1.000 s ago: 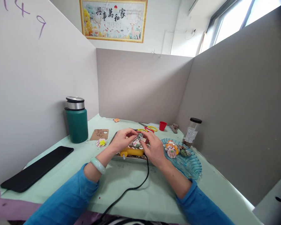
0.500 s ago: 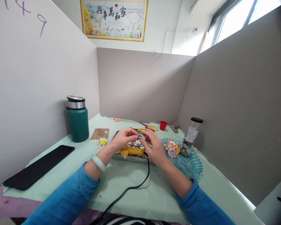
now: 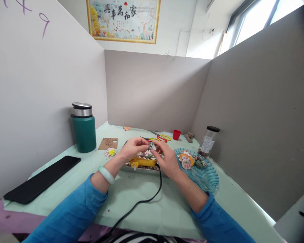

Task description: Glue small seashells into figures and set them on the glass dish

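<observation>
My left hand (image 3: 132, 149) and my right hand (image 3: 166, 158) meet above a metal tray (image 3: 142, 169) and pinch one small patterned shell piece (image 3: 152, 146) between their fingertips. A yellow glue gun (image 3: 142, 163) lies on the tray just under the hands, and its black cord (image 3: 142, 202) runs toward me. More small shells lie in the tray. A jade bangle (image 3: 105, 174) sits on my left wrist. Both sleeves are blue.
A blue glass shell-shaped dish (image 3: 205, 176) with painted shells stands right of the tray. A green flask (image 3: 83, 128), a brown card (image 3: 108, 143), a decorated shell (image 3: 110, 153) and a black phone (image 3: 42, 179) lie left. Scissors (image 3: 160, 137), a red cup (image 3: 176, 134) and a jar (image 3: 208, 142) stand behind. Partition walls close three sides.
The view has drifted slightly. Both hands stay together over the tray with only small finger movements on the shell piece.
</observation>
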`<move>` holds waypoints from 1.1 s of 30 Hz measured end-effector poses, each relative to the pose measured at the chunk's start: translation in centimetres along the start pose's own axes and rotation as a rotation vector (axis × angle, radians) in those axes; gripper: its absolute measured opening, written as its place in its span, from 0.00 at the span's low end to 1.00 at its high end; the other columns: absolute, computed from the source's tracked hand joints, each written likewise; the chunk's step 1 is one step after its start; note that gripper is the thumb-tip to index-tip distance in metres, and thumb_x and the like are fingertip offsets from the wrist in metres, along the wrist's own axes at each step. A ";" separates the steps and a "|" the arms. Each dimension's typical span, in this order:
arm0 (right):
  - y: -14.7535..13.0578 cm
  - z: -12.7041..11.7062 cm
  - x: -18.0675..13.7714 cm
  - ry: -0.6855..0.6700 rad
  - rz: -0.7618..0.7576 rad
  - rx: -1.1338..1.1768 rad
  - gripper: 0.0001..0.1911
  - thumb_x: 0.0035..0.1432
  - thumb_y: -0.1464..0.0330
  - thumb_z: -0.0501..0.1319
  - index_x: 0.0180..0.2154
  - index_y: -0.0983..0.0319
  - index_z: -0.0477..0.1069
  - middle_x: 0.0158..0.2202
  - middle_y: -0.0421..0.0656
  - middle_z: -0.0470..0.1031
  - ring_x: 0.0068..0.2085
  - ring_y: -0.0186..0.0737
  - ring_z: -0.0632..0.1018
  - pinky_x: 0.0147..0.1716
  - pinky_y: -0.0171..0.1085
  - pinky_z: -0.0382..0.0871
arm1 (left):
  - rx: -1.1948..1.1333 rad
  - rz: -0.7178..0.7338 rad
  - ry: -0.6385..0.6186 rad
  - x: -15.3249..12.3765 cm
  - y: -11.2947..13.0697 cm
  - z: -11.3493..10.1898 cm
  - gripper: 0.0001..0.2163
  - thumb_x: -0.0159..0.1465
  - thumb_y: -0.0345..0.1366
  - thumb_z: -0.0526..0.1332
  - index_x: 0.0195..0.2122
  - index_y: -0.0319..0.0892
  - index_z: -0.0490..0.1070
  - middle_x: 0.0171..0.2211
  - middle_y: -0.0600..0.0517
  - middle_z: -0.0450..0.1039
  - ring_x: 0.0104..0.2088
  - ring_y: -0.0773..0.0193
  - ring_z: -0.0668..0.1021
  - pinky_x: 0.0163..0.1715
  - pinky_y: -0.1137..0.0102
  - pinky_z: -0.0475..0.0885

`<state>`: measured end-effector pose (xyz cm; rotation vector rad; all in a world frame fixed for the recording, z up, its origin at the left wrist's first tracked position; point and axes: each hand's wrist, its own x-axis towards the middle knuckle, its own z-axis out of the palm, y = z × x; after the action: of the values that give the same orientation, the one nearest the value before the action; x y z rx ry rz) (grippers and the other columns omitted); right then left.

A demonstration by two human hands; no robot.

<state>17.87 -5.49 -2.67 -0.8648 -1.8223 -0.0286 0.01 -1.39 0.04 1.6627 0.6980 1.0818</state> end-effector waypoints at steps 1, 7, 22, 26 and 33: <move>0.0 0.0 0.0 -0.002 0.000 0.000 0.16 0.60 0.67 0.57 0.50 0.58 0.66 0.48 0.46 0.71 0.37 0.38 0.74 0.42 0.41 0.69 | 0.007 0.013 -0.002 0.0 0.0 0.0 0.12 0.51 0.39 0.67 0.31 0.37 0.71 0.27 0.53 0.71 0.26 0.69 0.71 0.30 0.72 0.65; 0.1 0.0 0.0 -0.023 -0.005 -0.005 0.15 0.60 0.68 0.57 0.50 0.58 0.66 0.47 0.46 0.71 0.34 0.36 0.73 0.42 0.41 0.70 | 0.063 0.054 -0.018 0.0 -0.2 0.0 0.11 0.52 0.39 0.66 0.30 0.37 0.69 0.25 0.54 0.70 0.25 0.70 0.70 0.28 0.72 0.65; 0.3 0.1 -0.1 0.014 -0.015 -0.090 0.16 0.59 0.69 0.56 0.50 0.58 0.66 0.48 0.46 0.72 0.36 0.38 0.74 0.44 0.41 0.69 | 0.245 0.127 -0.013 0.1 -0.2 0.0 0.10 0.56 0.39 0.62 0.34 0.37 0.72 0.29 0.51 0.72 0.28 0.67 0.72 0.29 0.72 0.67; 0.4 0.2 -0.2 0.011 0.007 -0.075 0.16 0.59 0.69 0.56 0.50 0.58 0.66 0.48 0.46 0.72 0.38 0.39 0.75 0.44 0.41 0.69 | 0.224 0.147 0.011 0.2 -0.3 -0.1 0.10 0.56 0.40 0.63 0.33 0.38 0.71 0.29 0.51 0.72 0.28 0.67 0.72 0.29 0.72 0.68; 0.3 0.1 -0.1 -0.005 -0.003 -0.057 0.15 0.59 0.67 0.57 0.49 0.59 0.66 0.47 0.46 0.72 0.35 0.37 0.74 0.42 0.40 0.69 | 0.162 0.125 -0.026 0.1 -0.3 0.1 0.10 0.55 0.39 0.63 0.32 0.38 0.69 0.28 0.52 0.70 0.26 0.69 0.71 0.28 0.72 0.67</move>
<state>17.96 -5.28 -2.95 -0.9028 -1.8351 -0.0801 0.12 -1.27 -0.21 1.8770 0.6869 1.1136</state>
